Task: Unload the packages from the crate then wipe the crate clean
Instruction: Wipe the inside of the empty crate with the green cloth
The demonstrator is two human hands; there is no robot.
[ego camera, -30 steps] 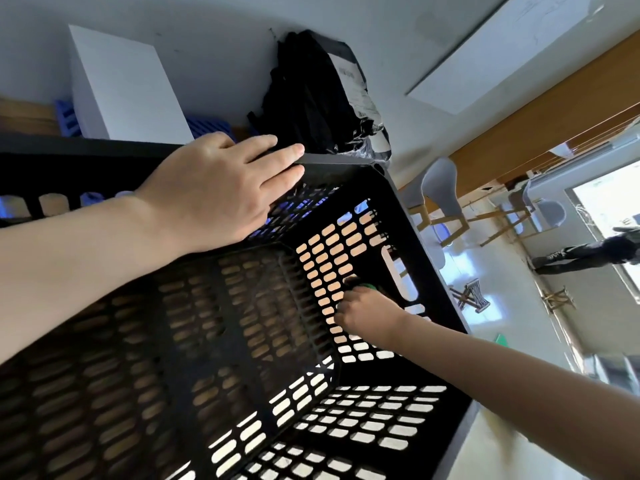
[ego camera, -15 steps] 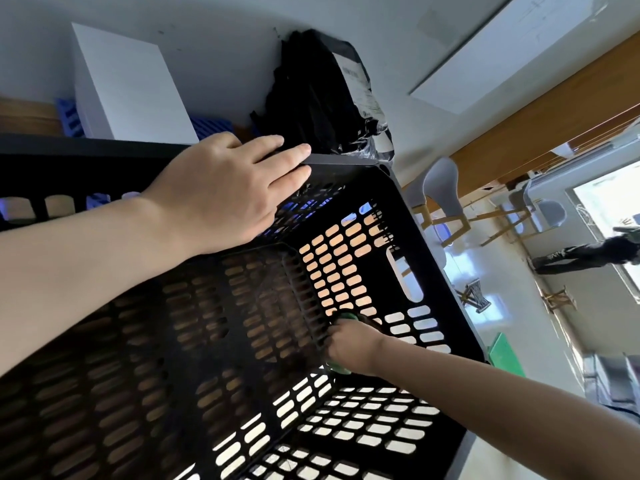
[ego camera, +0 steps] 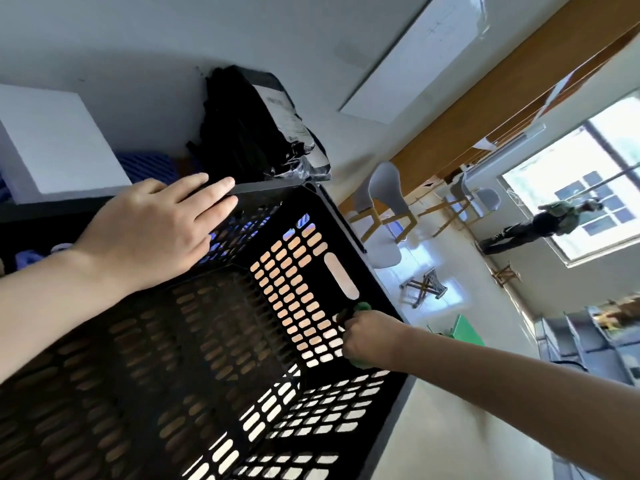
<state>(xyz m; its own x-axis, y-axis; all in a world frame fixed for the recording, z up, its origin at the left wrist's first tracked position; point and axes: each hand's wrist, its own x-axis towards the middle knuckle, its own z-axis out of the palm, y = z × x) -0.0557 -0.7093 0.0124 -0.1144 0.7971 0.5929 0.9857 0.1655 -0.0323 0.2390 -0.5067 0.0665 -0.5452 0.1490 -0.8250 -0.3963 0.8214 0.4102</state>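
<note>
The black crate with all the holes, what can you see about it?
The crate looks like hard black plastic. Its walls and bottom are full of small rounded slots that light shines through, and one side wall has a long handle slot. No packages show inside it. The left hand rests flat on its top rim. The right hand presses a green cloth against the inner side wall, near the handle slot.

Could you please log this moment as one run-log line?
stage: wiping | left hand: on crate rim | right hand: grips green cloth inside crate
</note>
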